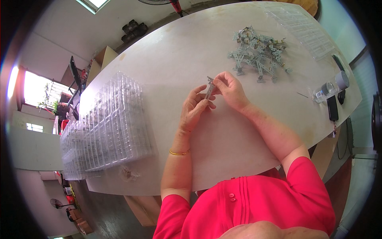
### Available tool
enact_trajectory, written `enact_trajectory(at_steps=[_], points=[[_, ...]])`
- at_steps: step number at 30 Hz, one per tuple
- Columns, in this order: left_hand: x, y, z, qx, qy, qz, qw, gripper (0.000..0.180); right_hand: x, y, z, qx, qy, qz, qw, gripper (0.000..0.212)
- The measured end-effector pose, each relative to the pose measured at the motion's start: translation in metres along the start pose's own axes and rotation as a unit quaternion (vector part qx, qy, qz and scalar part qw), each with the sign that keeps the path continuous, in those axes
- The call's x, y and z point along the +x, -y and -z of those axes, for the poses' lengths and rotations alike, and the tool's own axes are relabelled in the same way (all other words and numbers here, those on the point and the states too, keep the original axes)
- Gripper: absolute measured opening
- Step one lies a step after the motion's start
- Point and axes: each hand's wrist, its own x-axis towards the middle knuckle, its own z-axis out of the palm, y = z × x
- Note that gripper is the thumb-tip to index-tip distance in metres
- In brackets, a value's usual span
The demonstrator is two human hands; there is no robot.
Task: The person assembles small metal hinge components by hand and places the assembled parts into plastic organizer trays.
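Cannot see the whole metal part [209,91], covered in places by the left hand [193,108] and right hand [230,91]. Cannot count the overlapping pieces in the pile [258,53]. Cannot make out the contents of the clear trays [113,123], lost in glare and layered plastic. Cannot identify the faint scrap [129,173] on the worktop [171,55], too blurred. Can view the upper fan [157,1] only partly, cut off by the top edge.

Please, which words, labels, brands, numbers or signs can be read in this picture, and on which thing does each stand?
No text can be read.
Label on the clear bottle: too small and blurred.
Held metal bracket: no marking can be made out.
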Motion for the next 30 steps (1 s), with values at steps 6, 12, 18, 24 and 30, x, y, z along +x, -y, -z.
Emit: enact_trajectory(at_steps=[6,12,18,24,30], points=[[0.004,0.002,0.003,-0.01,-0.03,-0.031,0.999,0.049,-0.004,0.003,-0.001,-0.139,-0.037,0.03,0.989,0.015],[0.007,0.007,0.008,-0.026,-0.08,-0.079,0.993,0.05,-0.015,0.012,-0.013,-0.225,0.01,0.089,0.97,0.008],[0.007,0.009,0.008,0.033,-0.087,-0.074,0.993,0.052,-0.017,0.013,-0.014,-0.269,0.002,0.154,0.951,0.007],[0.006,0.007,0.005,0.041,-0.095,-0.067,0.992,0.054,-0.019,0.013,-0.014,-0.314,0.027,0.202,0.927,0.007],[0.007,0.01,0.006,0.024,-0.076,-0.076,0.994,0.056,-0.021,0.015,-0.016,-0.326,0.003,0.185,0.927,0.007]])
